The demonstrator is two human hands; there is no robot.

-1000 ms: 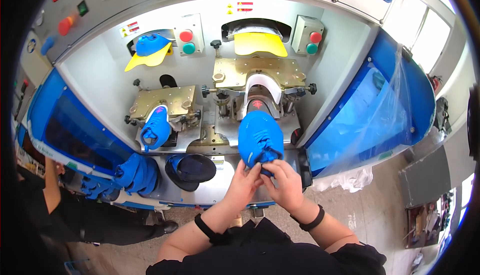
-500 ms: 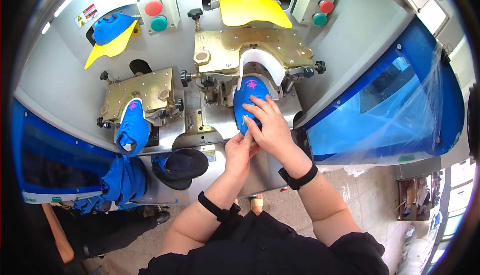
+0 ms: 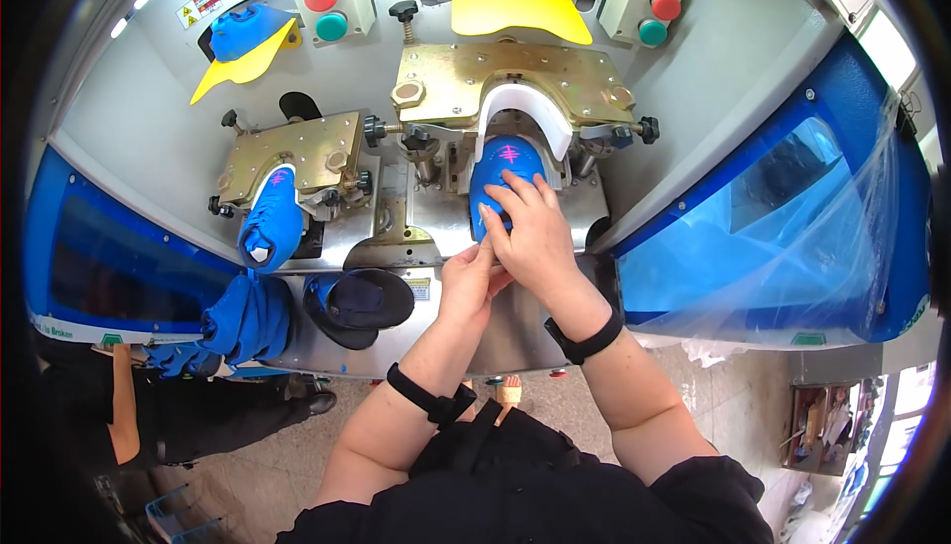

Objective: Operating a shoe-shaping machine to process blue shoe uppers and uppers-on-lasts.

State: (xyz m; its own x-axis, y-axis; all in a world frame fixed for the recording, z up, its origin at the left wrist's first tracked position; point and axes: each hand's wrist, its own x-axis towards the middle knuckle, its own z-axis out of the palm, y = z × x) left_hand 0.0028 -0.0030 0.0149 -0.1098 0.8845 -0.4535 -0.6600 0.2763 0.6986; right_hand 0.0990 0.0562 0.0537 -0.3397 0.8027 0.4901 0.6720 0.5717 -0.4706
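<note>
While its heel end is hidden by fingers, the blue shoe (image 3: 488,182) sits on the machine's right-hand station, toe pointing away, at the mouth of a white U-shaped pad (image 3: 525,98). R hand (image 3: 535,237) is palm down w/ fingers spread apart over the upper, blocking most of the middle; L hand (image 3: 469,284) is at the heel, thumb up, other fingers hidden, so can't tell if it's clamped. Both wrists have black bands (image 3: 584,336).

Above the pad: flat gold-coloured metal plate (image 3: 456,70) w/ bolts, black ribbed knobs (image 3: 649,130) at its sides. Behind, yellow flap (image 3: 520,11) hangs from a slot, near a grey box (image 3: 616,4) w/ round red & green buttons. To the left, a second blue shoe (image 3: 272,222), laced, under a smaller plate (image 3: 263,156). Nearer, on the smooth metal ledge (image 3: 428,331): dark rounded shoe piece (image 3: 371,303), then soft, crumpled blue uppers (image 3: 248,321) in a heap. Far right, shiny blue panel (image 3: 693,207) w/ window, wrinkled clear plastic sheet (image 3: 842,267) draped over it. Lower left, co-worker's dark trousers (image 3: 228,415), partly cut off by the machine.
</note>
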